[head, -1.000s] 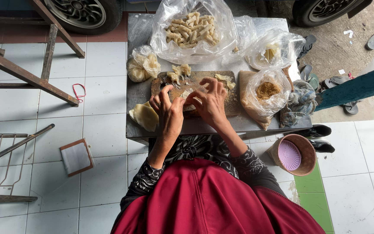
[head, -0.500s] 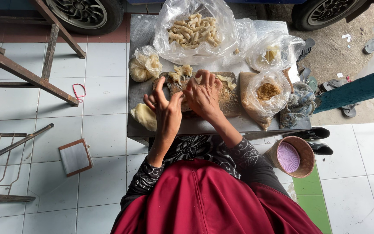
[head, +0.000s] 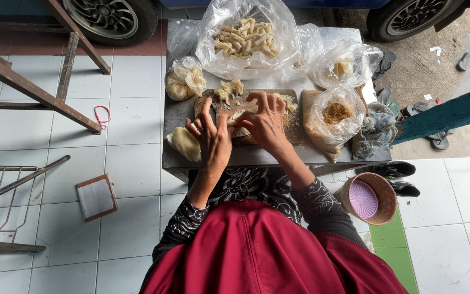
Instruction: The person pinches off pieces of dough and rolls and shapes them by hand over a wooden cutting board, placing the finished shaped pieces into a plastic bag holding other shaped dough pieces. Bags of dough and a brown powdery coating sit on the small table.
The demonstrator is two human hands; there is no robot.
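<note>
The person stands over a small metal table (head: 257,155) and works with both hands on a wooden board (head: 295,128) that lies across its middle. The left hand (head: 213,139) rests palm down on the near left part of the board, its fingers spread and slightly curled, pressing on a pale sheet of dough (head: 239,130); it grips nothing firmly. The right hand (head: 265,122) sits just beside it, touching it at the thumb side, with fingers arched and fingertips (head: 257,98) planted on the same dough piece near the board's far edge (whether it pinches the dough or only presses cannot be told from above).

Small pale lumps of filling (head: 229,90) sit on the board's far left corner. A folded stack of pale wrappers (head: 183,142) lies on the table just left of the left hand. Beyond the board stands a big clear bag of rolled pieces (head: 243,35), and to its left a smaller knotted bag (head: 183,81). Right of the board is an open bag of brown crumbs (head: 335,114), with another clear bag (head: 344,68) behind it. On the tiled floor to the right stands a round woven basket (head: 390,207) with a purple lid inside.
</note>
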